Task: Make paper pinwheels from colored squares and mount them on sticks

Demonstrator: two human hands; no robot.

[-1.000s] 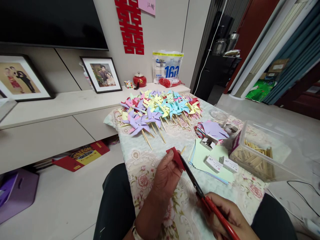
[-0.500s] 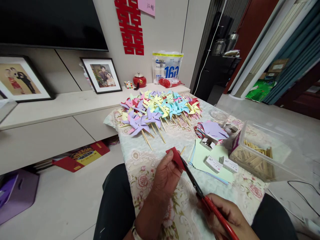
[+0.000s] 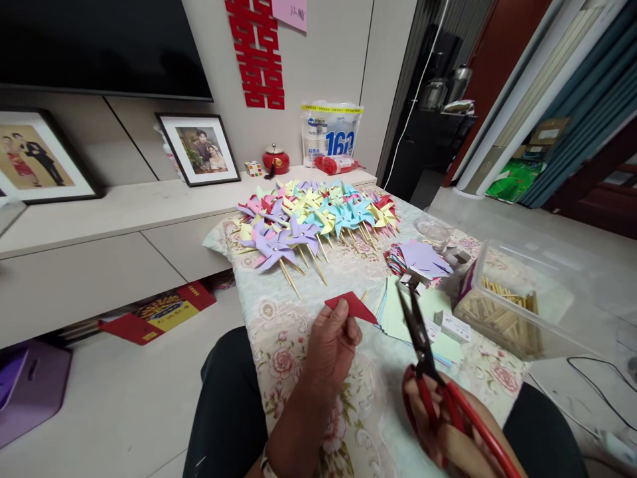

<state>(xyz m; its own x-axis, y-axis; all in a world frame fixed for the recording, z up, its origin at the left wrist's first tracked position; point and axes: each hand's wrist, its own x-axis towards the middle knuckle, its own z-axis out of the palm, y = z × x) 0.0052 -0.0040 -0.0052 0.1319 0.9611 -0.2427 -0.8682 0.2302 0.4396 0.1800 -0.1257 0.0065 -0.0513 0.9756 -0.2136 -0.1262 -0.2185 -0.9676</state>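
A small folded piece of red paper, triangular in shape, is pinched between the thumb and fingers of my left hand. My right hand grips red-handled scissors, whose dark blades point up and stand slightly apart. The blades are clear of the paper, to its right. Behind the scissors lie pale green paper sheets and small white boxes. Many paper pinwheels on wooden sticks, in purple, yellow, blue, pink and red, are heaped at the back of the table.
A clear plastic bin of short wooden sticks stands at the table's right. Purple paper squares top a stack behind the boxes. The flowered tablecloth spreads before me. A white cabinet with framed photos runs along the wall.
The scissors have moved away from the red paper, to the right, and their blades have tipped upward and parted. The red paper has turned in my left hand and shows a triangular shape.
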